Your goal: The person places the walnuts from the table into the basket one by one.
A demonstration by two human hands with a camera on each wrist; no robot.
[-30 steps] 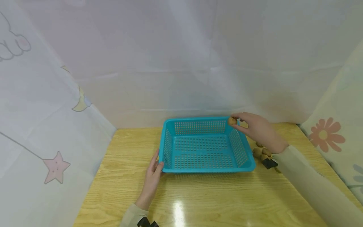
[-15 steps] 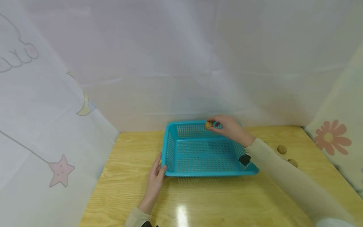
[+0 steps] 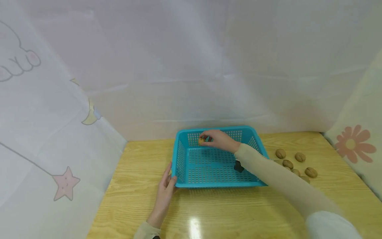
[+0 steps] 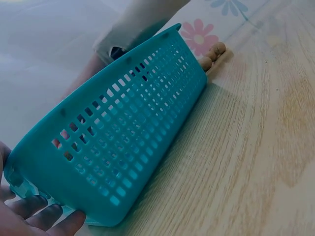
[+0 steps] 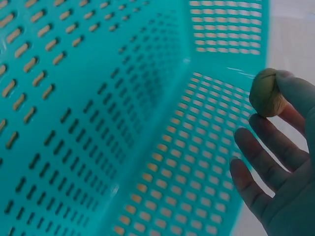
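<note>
Turquoise plastic basket, gripped by the left hand at its near-left corner, and its long axis ran off to that hand's right! Over its floor, the right hand, far nearer, pinched 1 walnut, up and right from the left. More walnuts lay right of the right sleeve.

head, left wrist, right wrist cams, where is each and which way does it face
Head: on the head, forward and down at the basket; left hand, right hand, both sleeves show.
Left wrist: on that wrist, along the basket's outer wall; left hand, right sleeve show.
Right wrist: on that wrist, into the basket; right hand shows.
Head and right wrist share the pinched walnut.
</note>
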